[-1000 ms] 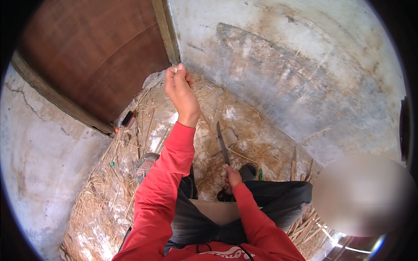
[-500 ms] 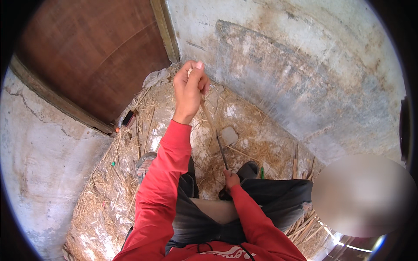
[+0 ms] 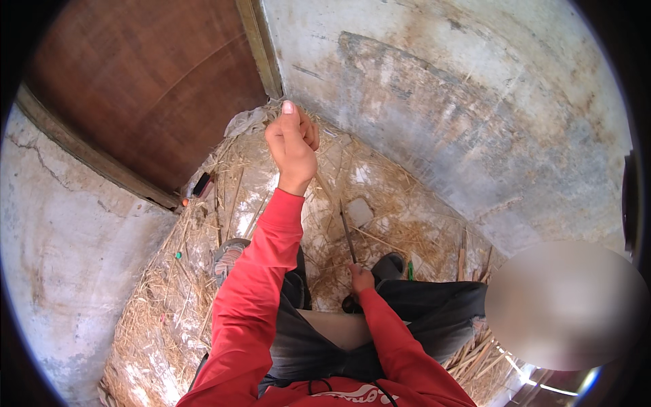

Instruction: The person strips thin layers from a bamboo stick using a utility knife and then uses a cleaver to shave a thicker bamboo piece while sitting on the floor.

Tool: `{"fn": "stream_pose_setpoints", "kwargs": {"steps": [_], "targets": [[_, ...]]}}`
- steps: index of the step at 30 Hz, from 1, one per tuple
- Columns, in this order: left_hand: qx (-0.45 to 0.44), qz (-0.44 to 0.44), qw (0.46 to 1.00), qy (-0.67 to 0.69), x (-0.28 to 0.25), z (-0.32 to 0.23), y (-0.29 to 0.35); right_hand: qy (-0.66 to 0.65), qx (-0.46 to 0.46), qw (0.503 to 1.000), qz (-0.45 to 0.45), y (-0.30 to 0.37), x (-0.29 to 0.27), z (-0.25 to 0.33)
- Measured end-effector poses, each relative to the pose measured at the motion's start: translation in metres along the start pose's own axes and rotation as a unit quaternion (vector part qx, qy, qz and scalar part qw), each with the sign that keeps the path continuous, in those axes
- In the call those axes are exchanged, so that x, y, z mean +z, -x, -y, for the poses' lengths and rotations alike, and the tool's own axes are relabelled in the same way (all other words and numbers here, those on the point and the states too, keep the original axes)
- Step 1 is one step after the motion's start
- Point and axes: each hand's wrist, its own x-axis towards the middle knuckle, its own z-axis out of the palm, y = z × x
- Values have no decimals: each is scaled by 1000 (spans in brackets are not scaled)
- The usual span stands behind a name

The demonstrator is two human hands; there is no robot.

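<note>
My left hand [image 3: 293, 139] is raised at arm's length before the room's corner, its fingers curled closed and the thumb pointing up. A thin tan strip [image 3: 327, 186], like split cane or bamboo, runs from below that hand toward the tip of a long, dark, narrow blade [image 3: 348, 234]. Whether strip and blade touch is too fine to make out. Low between my knees, my right hand [image 3: 361, 277] is closed around the blade's lower end, which points up and away; its handle is hidden in the fist.
Straw and shavings cover the floor [image 3: 163, 319]. A pale block [image 3: 359, 212] lies beyond the blade. Stained walls [image 3: 461, 122] and a brown door panel [image 3: 149, 81] enclose the corner. Several split sticks [image 3: 478, 359] lie at the right; a small dark object [image 3: 201, 184] sits by the door frame.
My left hand has turned and shifted slightly left, with its thumb now upright. Less of the tan strip shows. My right hand and the blade have stayed nearly in place.
</note>
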Motion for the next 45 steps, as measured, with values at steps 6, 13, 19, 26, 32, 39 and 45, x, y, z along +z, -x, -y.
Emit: {"fn": "stream_pose_setpoints", "kwargs": {"steps": [6,13,19,26,32,39,45], "targets": [[55,-70,996,-27,3,7,3,-224,211,947,90,13,-52,80],[76,-114,990,-34,-1,16,-1,-466,-137,872,-57,27,-82,150],[86,-131,987,-45,3,22,-8,-58,-158,970,-176,19,30,-19],[86,-144,985,-50,-8,20,-9,-405,300,850,151,23,-20,33],[67,-110,992,-3,-12,16,-4,-488,-13,872,-28,43,-96,163],[68,-120,990,1,-3,17,-8,-231,53,971,-39,14,17,-7],[81,-143,986,-30,-23,16,-9,-195,69,978,-12,-1,-17,52]]}}
